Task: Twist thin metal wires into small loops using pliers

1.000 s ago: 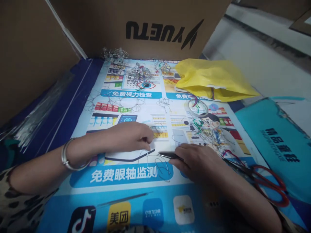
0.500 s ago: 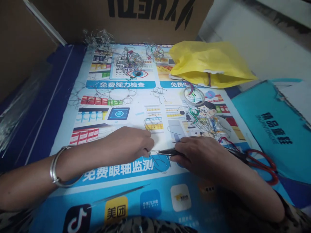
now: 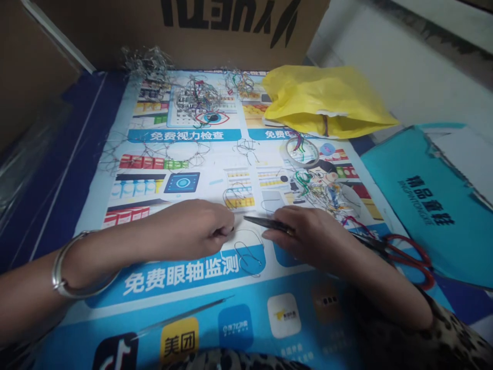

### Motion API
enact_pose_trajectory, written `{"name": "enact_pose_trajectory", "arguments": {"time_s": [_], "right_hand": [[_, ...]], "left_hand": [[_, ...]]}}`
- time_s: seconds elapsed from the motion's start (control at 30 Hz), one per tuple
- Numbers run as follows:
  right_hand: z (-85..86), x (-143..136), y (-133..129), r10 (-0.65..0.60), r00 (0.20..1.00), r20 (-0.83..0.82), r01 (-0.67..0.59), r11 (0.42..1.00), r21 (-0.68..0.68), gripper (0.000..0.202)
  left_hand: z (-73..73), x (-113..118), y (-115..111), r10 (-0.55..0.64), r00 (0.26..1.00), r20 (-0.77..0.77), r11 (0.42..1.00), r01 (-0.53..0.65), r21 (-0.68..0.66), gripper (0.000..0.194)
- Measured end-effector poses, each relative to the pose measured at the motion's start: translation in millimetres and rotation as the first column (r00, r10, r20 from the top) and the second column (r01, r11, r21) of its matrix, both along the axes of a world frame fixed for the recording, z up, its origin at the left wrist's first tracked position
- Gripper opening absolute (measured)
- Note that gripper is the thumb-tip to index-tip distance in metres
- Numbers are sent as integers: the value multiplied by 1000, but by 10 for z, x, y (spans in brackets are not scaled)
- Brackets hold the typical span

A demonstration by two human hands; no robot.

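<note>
dark pointed tool (image 3: 265, 224) sits gripped in the right hand (image 3: 304, 232)
left of the tool, the left hand (image 3: 208, 227) is curled closed, contents unclear; looped wire (image 3: 249, 258) lies below the tool.

Your pointed tool (image 3: 265, 223) is dark, your sleeve (image 3: 458, 329) has dark spots, the bag (image 3: 327, 95) is yellow, the scissor handles (image 3: 430, 280) red.

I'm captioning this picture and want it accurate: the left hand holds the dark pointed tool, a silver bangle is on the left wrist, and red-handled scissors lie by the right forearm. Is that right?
Not quite: the head view shows the dark pointed tool in the right hand, not the left. The rest of your caption stands.
</note>
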State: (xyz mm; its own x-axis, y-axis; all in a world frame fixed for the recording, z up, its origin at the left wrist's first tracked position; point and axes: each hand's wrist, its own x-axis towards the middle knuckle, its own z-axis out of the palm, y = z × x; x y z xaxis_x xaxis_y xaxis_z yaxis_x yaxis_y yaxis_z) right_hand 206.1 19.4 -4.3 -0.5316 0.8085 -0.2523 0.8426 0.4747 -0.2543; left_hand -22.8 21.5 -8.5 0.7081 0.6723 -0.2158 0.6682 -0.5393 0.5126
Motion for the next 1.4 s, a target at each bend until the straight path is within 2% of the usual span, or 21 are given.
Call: {"name": "enact_pose_trajectory", "arguments": {"time_s": [0.13,0.2,0.27,0.43,0.53,0.67,0.8,0.97,1.07,1.2,1.3,1.4], "right_hand": [[-29,-54,2,-134,967,-215,106,985,-138,17],[-34,-77,-5,-170,944,-282,118,974,-193,16],[-38,-90,-12,-205,921,-331,126,961,-245,18],[-57,-107,-1,-319,824,-468,114,903,-414,24],[-50,-145,31,-351,793,-497,133,897,-422,23],[-50,-225,84,-352,804,-480,145,898,-416,22],[-82,-301,140,-335,805,-489,125,902,-414,24],[-50,-361,215,-340,724,-601,110,916,-386,18],[-36,-370,253,-355,650,-672,119,921,-371,18],[-86,-376,276,-437,493,-752,157,895,-417,14],[-142,-406,266,-496,386,-778,190,868,-460,16],[-187,-465,233,-539,278,-795,167,842,-512,15]], "left_hand": [[-2,4,-1,102,982,157,995,-101,-15,9],[-23,8,-8,180,956,232,983,-166,-78,7],[-47,8,-8,246,927,284,961,-195,-196,6],[-50,-38,82,406,850,336,828,-186,-529,7],[-17,-96,171,455,806,379,770,-142,-623,15],[17,-142,232,496,770,401,776,-186,-603,21],[14,-146,239,485,783,391,773,-175,-610,13],[-14,-158,250,483,780,398,764,-154,-626,10],[6,-151,251,533,750,391,759,-219,-614,10],[26,-108,242,604,681,415,768,-358,-530,14],[-14,-52,225,661,589,464,743,-427,-516,16],[-88,18,196,707,463,534,705,-402,-584,16]]}}
